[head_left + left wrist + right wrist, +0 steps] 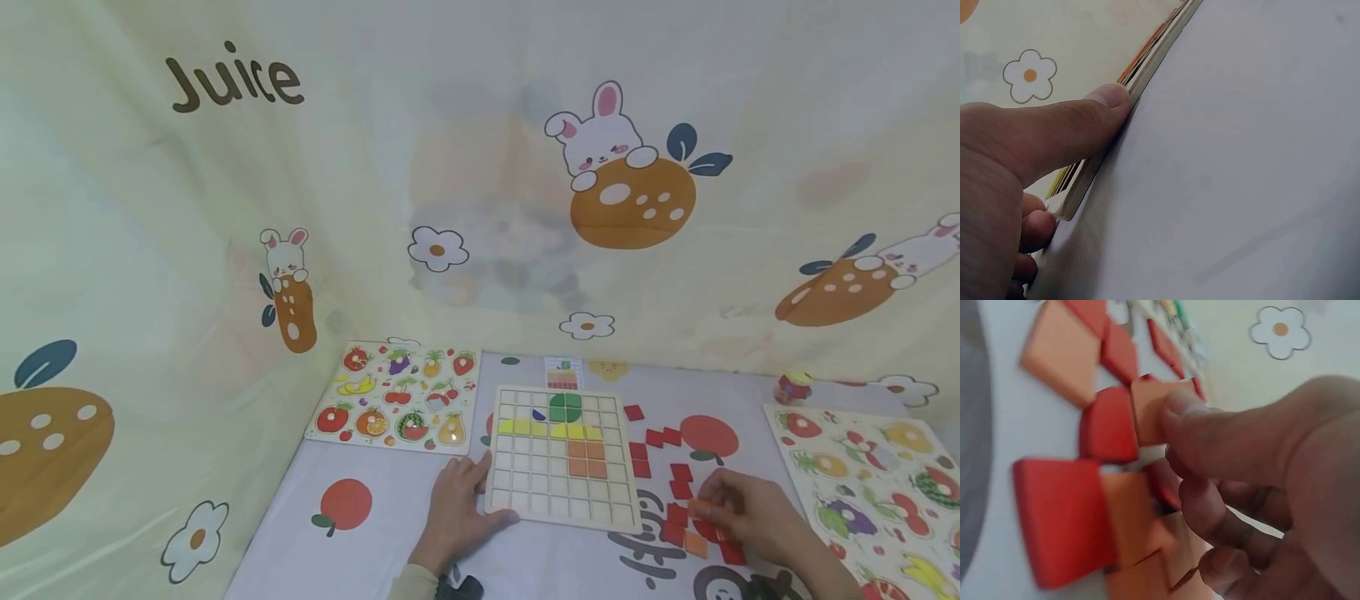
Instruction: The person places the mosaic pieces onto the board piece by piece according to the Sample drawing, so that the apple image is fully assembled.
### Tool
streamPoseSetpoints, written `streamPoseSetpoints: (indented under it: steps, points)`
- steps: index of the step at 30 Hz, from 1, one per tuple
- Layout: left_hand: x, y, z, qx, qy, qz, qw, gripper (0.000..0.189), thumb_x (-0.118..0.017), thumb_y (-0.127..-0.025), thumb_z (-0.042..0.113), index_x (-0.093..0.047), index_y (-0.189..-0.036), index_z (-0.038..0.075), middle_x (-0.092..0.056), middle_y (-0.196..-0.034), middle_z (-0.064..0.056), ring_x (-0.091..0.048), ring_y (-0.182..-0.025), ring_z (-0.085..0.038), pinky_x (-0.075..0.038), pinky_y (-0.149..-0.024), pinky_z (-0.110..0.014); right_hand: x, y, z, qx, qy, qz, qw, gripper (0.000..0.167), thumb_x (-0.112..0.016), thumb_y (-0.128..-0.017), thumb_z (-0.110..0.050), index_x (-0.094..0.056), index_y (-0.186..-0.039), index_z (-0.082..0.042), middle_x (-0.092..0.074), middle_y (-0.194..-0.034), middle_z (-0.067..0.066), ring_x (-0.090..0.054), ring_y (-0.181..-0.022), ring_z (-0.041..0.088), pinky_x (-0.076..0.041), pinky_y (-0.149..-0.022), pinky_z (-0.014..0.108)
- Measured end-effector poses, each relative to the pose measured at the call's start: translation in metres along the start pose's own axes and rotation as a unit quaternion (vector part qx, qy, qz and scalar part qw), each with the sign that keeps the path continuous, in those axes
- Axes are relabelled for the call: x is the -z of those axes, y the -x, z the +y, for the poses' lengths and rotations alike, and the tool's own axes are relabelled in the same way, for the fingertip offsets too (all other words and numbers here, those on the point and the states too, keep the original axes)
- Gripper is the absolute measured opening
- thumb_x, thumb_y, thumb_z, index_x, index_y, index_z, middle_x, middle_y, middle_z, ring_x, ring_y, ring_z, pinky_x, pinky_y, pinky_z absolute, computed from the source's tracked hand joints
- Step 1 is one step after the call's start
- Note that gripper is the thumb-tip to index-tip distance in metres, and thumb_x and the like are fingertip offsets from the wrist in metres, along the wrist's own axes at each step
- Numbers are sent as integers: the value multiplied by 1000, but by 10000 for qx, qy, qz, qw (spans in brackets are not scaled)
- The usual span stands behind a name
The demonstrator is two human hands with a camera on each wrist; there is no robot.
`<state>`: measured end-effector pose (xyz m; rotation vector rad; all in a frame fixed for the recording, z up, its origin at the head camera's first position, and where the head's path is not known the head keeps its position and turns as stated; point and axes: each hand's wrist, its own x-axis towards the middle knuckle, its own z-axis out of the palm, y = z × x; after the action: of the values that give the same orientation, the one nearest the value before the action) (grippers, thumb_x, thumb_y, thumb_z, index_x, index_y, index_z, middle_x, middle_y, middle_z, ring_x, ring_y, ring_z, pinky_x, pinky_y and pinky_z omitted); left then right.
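Note:
My left hand [453, 504] holds the near left corner of a white grid board [528, 483]. In the left wrist view its thumb presses on the board's edge, with the other fingers around the corner. Green, yellow, blue and orange pieces fill some of the grid squares. To the right of the board, my right hand [757, 512] pinches an orange square tile [1147, 412] between thumb and finger, above the loose tiles. Red tiles [1063, 519] and more orange tiles [1138, 578] lie under and beside those fingers.
A fruit picture board [442, 392] lies at the back left, and another fruit board [817, 483] at the right. Behind the grid board is a small pattern card [562, 374]. A small red and yellow object [793, 387] stands at the back right. Printed curtains enclose the table.

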<state>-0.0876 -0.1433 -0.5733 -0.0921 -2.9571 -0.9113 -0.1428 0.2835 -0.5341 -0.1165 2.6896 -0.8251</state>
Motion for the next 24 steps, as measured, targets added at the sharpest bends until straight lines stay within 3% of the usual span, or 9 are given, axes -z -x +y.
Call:
streamPoseSetpoints:
  steps: [5, 9, 14, 19, 24]
  points:
    - [0, 1, 0, 38, -8, -15, 10000, 99, -88, -74, 64, -56, -155, 16, -45, -89, 13, -37, -90, -6, -34, -79, -26, 4, -1, -5, 330, -327, 183, 9987, 45, -80, -94, -42, -68, -123, -10, -70, -87, -2, -60, -75, 13, -51, -66, 24]
    - [-1, 0, 0, 15, 12, -6, 10000, 100, -88, -74, 65, -56, -155, 17, -46, -90, 14, -37, -90, -6, -34, -79, -27, 3, -7, -18, 589, -579, 588, 9948, 50, -74, -100, -43, -67, -136, -9, -74, -96, 3, -64, -77, 12, -53, -67, 24]
    - [-2, 0, -1, -30, -37, 34, 10000, 99, -87, -74, 66, -57, -154, 17, -46, -90, 14, -37, -90, -6, -35, -80, -26, -6, -18, -36, 758, -940, 1196, 9855, 55, -77, -96, -46, -70, -135, -8, -78, -113, 11, -70, -86, 9, -55, -74, 19]
    - [-1, 0, -1, -11, -16, 30, 10000, 99, -87, -74, 66, -56, -155, 16, -47, -91, 14, -38, -91, -5, -36, -80, -27, -21, -32, -52, 894, -1564, 1411, 9735, 52, -81, -95, -38, -70, -136, -9, -78, -115, 14, -70, -90, -1, -55, -78, 14]
    - [0, 0, -2, 30, 4, -26, 10000, 100, -87, -74, 65, -56, -155, 17, -47, -91, 15, -38, -91, -5, -36, -81, -27, -42, -45, -71, 750, -1719, 1767, 9662, 45, -82, -95, -30, -72, -135, -12, -78, -109, 11, -69, -92, 5, -52, -76, 11]
